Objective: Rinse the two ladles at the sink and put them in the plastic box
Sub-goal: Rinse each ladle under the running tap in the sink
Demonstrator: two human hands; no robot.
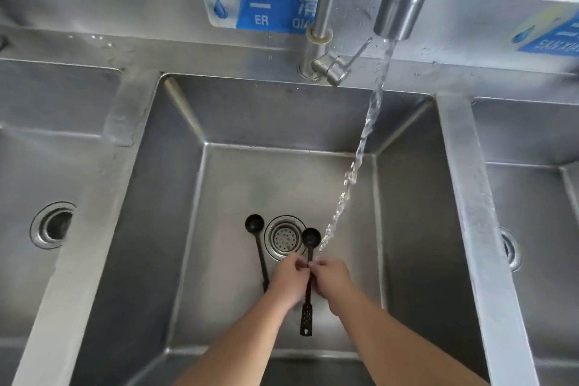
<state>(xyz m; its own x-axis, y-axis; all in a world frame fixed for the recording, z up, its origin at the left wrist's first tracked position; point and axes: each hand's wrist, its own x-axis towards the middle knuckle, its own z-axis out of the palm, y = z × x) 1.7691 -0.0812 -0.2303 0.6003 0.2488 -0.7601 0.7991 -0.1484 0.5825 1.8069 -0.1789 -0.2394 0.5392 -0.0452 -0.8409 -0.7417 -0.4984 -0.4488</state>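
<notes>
Two black ladles are in the middle steel sink [407, 213]. One ladle [310, 236] is held over the drain [283, 237], bowl up and away from me, perforated handle end hanging toward me. My left hand [286, 280] and my right hand [333, 276] both pinch its thin handle, fingertips meeting. Water from the tap [398, 3] runs down just right of its bowl and lands by my right hand. The other ladle [257, 238] lies on the sink floor left of the drain, its handle end hidden under my left hand. No plastic box is in view.
A tap lever [332, 67] sticks out at the back rim. Further basins sit left [53, 226] and right [526, 197], each with a drain. Blue labels [263, 3] are on the backsplash.
</notes>
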